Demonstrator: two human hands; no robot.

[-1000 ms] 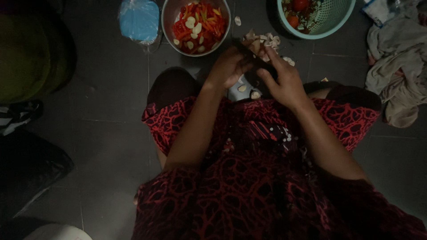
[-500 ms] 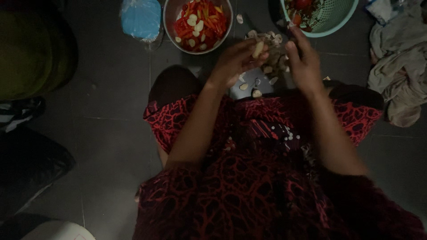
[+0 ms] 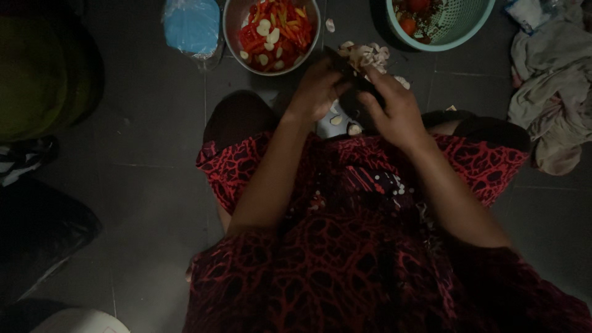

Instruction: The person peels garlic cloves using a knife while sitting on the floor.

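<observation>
My left hand (image 3: 316, 91) and my right hand (image 3: 394, 111) meet above my knees, fingers curled toward each other. The left hand pinches a small pale garlic clove, mostly hidden by the fingers. The right hand closes on a dark, narrow tool (image 3: 353, 79) that looks like a knife; the dim light hides its shape. Just beyond the fingers lies a heap of pale garlic skins and cloves (image 3: 369, 55). A few peeled cloves (image 3: 345, 124) rest on a light patch under the hands.
A metal bowl (image 3: 233, 43) of sliced red chilli and garlic stands ahead on the dark tiled floor. Beside it are a blue plastic bag (image 3: 191, 26) and, to the right, a green basket (image 3: 468, 28) with tomatoes. Crumpled cloth (image 3: 552, 92) lies at the right.
Both hands dropped back from near the skin heap toward my knees and closed together. The right hand, raised and open-fingered half a second ago, now curls against the left.
</observation>
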